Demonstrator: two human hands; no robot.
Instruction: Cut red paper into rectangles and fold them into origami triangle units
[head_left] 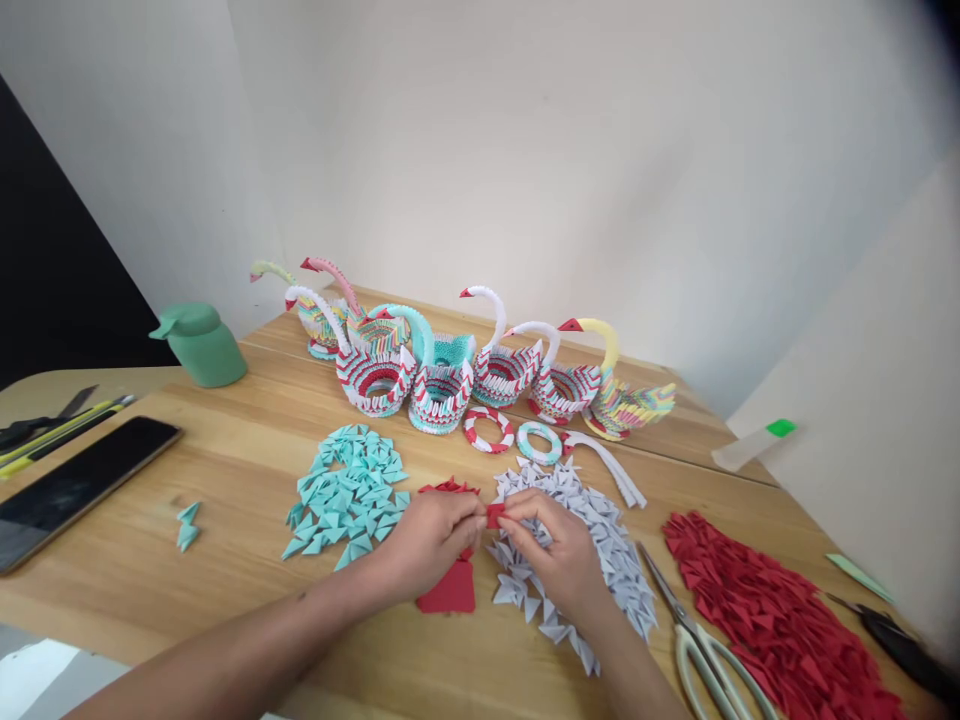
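Observation:
Between my left hand [433, 538] and my right hand [556, 550] is a small red piece of paper [494, 515]. The fingertips of both hands pinch it from either side, above the wooden table. Flat red paper pieces [448, 588] lie below my left hand, partly hidden by it. A few folded red pieces [452, 486] rest just behind the hands. Left of them spreads a pile of turquoise folded triangles [349, 490]. My right hand hovers over a pile of pale grey-white folded triangles [615, 545], covering part of it.
Several paper swans [375, 385] stand along the back. Two paper rings [489, 430] and a loose white swan neck [611, 465] lie before them. Scissors [701, 640] and a red triangle pile [772, 610] are right. A phone [82, 485] and a green container [202, 345] are left.

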